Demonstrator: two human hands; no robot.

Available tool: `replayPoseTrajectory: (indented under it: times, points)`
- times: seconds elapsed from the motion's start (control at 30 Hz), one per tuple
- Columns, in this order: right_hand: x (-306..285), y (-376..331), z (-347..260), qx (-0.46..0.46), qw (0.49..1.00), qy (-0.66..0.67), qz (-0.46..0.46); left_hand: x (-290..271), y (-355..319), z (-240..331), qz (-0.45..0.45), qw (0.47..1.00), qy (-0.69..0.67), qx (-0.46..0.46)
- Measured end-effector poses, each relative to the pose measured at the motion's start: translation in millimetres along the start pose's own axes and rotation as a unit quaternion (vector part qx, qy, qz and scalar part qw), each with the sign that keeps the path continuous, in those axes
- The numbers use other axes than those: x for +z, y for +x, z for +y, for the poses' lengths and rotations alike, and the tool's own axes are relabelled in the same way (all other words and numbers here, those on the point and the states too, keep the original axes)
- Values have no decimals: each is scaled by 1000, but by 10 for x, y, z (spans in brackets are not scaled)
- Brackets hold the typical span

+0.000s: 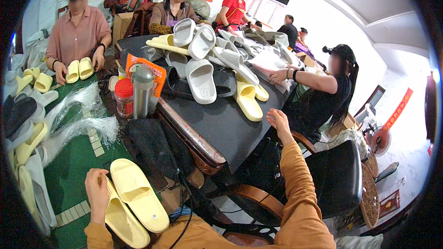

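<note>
Two pale yellow slippers, a left one [121,221] and a right one [140,193], lie side by side at the near edge of the green table, the right overlapping the left. My left hand [96,193] is at the left slipper's outer edge, its fingers curled against the strap; the fingertips are partly hidden. My right hand [278,121] reaches out over the dark table's right edge with nothing in it, fingers loosely apart. Closest to it is a yellow slipper [248,102] at the near end of a heap of grey slippers [201,80] and yellow ones.
Clear plastic strips [78,124] and more slippers [31,143] cover the green table [113,145]. A steel flask [142,90] and a red-lidded jar [124,97] stand by a black mesh bag [152,143]. Co-workers surround the tables; one [318,87] handles plastic bags. A black chair [337,175] stands right.
</note>
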State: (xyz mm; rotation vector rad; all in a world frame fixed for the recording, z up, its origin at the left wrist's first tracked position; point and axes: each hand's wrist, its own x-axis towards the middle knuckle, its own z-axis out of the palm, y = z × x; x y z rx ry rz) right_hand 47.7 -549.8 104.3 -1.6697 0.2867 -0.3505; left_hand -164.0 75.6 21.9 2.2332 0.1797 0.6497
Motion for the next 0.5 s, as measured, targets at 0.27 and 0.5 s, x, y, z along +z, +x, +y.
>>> replayPoseTrajectory:
  times: [0.27, 0.5]
  points:
    - [-72, -19, 37, 6, 1000, -5, 7, -16, -7, 91, 2, 1000, 3, 3]
    - [-158, 19, 131, 13, 1000, 6, 5, -33, -3, 106, -9, 1000, -7, -10]
